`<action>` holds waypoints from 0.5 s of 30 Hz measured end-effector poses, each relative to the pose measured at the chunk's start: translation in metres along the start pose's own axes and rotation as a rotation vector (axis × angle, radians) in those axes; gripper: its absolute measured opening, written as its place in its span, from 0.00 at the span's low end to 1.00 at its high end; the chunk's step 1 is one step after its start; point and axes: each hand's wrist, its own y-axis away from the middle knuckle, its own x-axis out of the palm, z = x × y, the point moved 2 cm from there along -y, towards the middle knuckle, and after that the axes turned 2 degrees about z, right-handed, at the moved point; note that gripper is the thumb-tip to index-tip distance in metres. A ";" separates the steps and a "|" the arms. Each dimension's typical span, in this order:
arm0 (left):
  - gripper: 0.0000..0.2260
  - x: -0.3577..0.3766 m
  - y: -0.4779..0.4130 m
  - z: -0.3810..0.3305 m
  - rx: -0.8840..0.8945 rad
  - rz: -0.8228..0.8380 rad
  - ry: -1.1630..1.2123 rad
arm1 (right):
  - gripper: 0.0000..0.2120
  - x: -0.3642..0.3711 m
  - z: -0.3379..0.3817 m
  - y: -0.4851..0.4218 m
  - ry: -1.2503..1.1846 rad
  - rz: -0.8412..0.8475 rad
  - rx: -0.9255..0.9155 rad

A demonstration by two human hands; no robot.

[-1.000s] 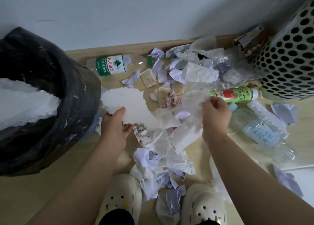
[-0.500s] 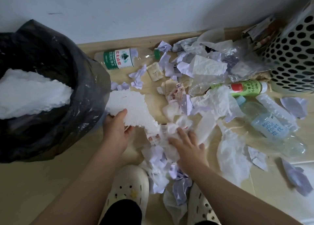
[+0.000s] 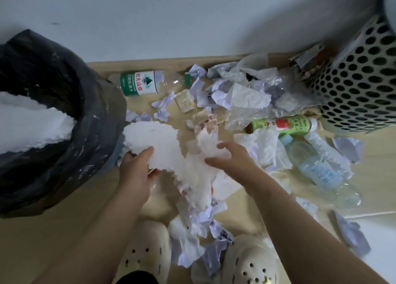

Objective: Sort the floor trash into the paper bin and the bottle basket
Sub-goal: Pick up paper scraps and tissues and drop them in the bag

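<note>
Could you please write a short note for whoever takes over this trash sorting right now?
Left hand grips a white sheet beside the bin. Right hand clutches crumpled paper next to it.
Done: the bin, on the left, already holds white material. The basket stands far right, inside hidden.
Left: drop both handfuls in the bin, gather the paper scraps, then move the water bottle, juice bottle and clear bottle from the floor to the basket.
</note>
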 end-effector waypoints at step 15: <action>0.05 0.047 -0.015 -0.012 0.009 0.039 -0.025 | 0.30 -0.036 0.017 -0.098 0.856 0.116 0.004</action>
